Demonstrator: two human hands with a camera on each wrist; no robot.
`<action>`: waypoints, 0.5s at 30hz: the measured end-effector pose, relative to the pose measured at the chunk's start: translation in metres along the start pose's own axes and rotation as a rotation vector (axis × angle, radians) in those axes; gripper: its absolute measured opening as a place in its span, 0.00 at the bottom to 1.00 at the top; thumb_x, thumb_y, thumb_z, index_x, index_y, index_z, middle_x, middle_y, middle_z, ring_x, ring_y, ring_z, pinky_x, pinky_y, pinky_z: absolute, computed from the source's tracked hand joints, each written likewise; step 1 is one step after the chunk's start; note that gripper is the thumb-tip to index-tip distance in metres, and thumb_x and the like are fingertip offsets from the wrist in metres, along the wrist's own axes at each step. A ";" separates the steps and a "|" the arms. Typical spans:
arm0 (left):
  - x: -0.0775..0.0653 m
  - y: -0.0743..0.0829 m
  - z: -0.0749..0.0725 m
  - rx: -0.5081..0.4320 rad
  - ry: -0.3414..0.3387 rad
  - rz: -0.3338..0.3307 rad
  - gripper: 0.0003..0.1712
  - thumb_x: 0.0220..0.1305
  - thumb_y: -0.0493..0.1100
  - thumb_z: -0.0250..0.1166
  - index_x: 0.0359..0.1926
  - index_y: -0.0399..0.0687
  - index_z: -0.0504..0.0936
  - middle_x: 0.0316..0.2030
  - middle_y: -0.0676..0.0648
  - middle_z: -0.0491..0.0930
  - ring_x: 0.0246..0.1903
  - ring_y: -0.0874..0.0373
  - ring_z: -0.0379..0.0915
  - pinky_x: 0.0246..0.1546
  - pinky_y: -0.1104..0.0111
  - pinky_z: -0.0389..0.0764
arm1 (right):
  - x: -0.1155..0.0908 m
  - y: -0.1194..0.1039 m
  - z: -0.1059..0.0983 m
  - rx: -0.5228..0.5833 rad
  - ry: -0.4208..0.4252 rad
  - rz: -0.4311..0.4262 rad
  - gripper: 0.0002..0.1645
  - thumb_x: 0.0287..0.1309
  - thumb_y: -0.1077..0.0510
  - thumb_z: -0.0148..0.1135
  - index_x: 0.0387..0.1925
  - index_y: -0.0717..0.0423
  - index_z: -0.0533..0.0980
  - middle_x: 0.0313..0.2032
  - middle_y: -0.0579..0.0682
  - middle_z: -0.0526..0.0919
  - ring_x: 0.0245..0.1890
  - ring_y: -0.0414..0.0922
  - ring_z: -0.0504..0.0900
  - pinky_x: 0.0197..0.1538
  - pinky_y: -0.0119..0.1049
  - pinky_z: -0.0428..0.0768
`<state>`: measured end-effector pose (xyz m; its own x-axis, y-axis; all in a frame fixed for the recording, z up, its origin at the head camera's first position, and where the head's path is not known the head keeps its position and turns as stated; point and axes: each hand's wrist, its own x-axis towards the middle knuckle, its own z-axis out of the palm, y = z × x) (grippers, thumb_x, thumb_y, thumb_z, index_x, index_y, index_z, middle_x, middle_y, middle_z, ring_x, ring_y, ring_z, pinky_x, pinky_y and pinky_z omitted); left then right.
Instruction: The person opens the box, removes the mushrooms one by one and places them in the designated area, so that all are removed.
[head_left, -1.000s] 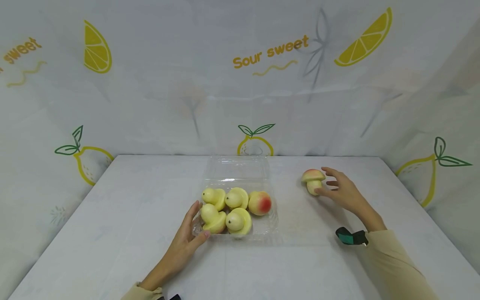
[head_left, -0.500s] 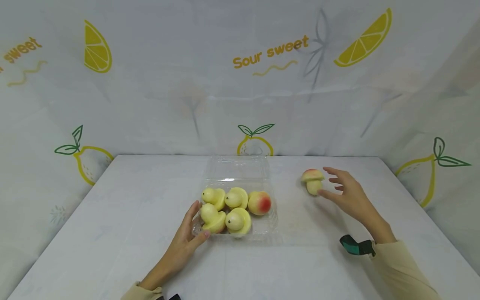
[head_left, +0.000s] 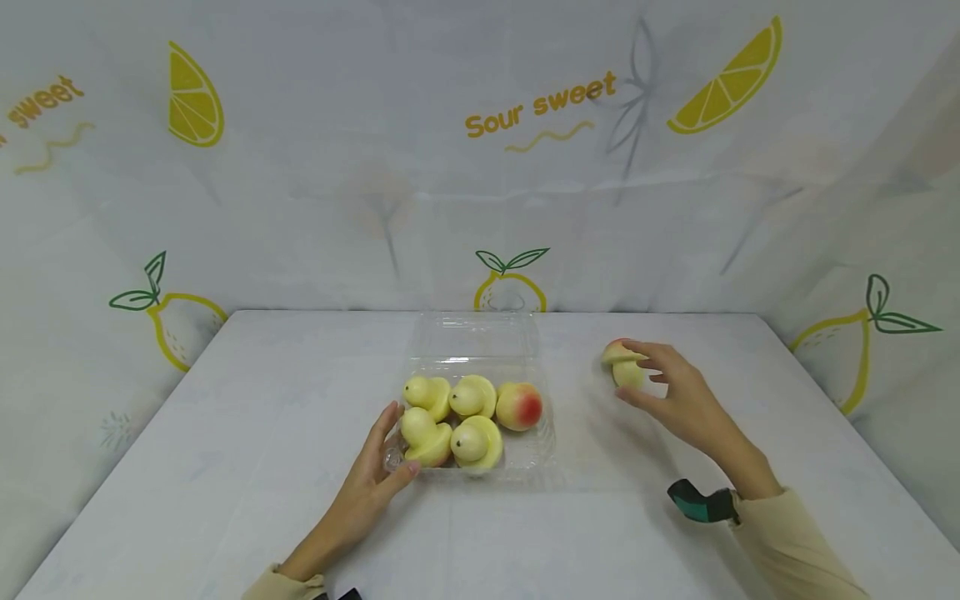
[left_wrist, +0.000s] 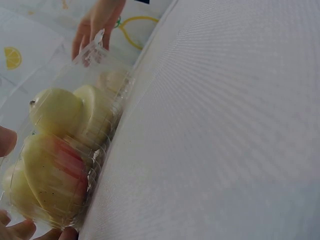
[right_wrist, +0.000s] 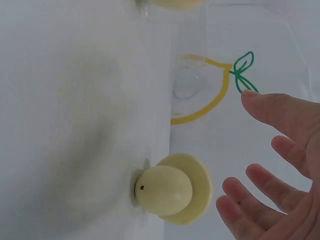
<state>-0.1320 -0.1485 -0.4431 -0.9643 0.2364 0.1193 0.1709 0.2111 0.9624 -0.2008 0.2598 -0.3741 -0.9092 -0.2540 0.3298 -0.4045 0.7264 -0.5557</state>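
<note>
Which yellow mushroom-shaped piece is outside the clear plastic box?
The red-topped yellow mushroom piece by the right hand; the others are in the clear plastic box.

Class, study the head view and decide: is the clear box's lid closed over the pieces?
No, the lid is open on the far side of the box, leaving the pieces uncovered.

Right hand (head_left: 682, 400): I see it farther left than half a second ago, when it stood off from the mushroom-shaped piece (head_left: 627, 375); it now overlaps this in the head view.
Index finger (head_left: 651, 348): formerly beside the cap, now across its front.
Cap (head_left: 617, 353): right side now covered.
Wrist strap (head_left: 702, 503): lower than in both earlier frames.
</note>
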 end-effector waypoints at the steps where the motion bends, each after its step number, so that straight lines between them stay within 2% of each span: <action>1: 0.000 0.000 0.000 -0.001 -0.001 0.000 0.46 0.71 0.42 0.58 0.79 0.45 0.39 0.79 0.36 0.40 0.74 0.28 0.43 0.63 0.38 0.70 | 0.000 -0.001 0.001 0.005 0.000 -0.009 0.40 0.54 0.62 0.73 0.68 0.60 0.67 0.62 0.63 0.73 0.56 0.65 0.78 0.53 0.60 0.79; 8: 0.000 0.000 0.000 -0.012 -0.003 0.000 0.47 0.71 0.42 0.58 0.79 0.45 0.39 0.79 0.37 0.40 0.74 0.29 0.42 0.64 0.39 0.69 | 0.001 -0.010 0.011 0.030 -0.001 -0.078 0.37 0.52 0.63 0.74 0.63 0.60 0.70 0.62 0.58 0.73 0.54 0.61 0.80 0.53 0.56 0.80; 11: 0.000 -0.001 0.000 -0.012 -0.003 0.002 0.47 0.71 0.42 0.58 0.79 0.44 0.39 0.79 0.37 0.39 0.75 0.29 0.42 0.65 0.38 0.67 | 0.002 -0.014 0.016 0.036 0.015 -0.133 0.36 0.51 0.63 0.75 0.62 0.60 0.72 0.59 0.55 0.74 0.52 0.56 0.81 0.52 0.53 0.82; 15: 0.000 0.000 0.000 -0.010 -0.003 0.004 0.46 0.72 0.42 0.58 0.79 0.44 0.39 0.79 0.36 0.39 0.74 0.29 0.42 0.65 0.36 0.65 | 0.004 -0.021 0.021 0.044 0.007 -0.156 0.36 0.50 0.63 0.75 0.61 0.62 0.72 0.56 0.56 0.75 0.51 0.54 0.80 0.52 0.53 0.82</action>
<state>-0.1323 -0.1485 -0.4436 -0.9629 0.2404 0.1226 0.1730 0.2009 0.9642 -0.1977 0.2301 -0.3774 -0.8346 -0.3566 0.4199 -0.5445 0.6501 -0.5300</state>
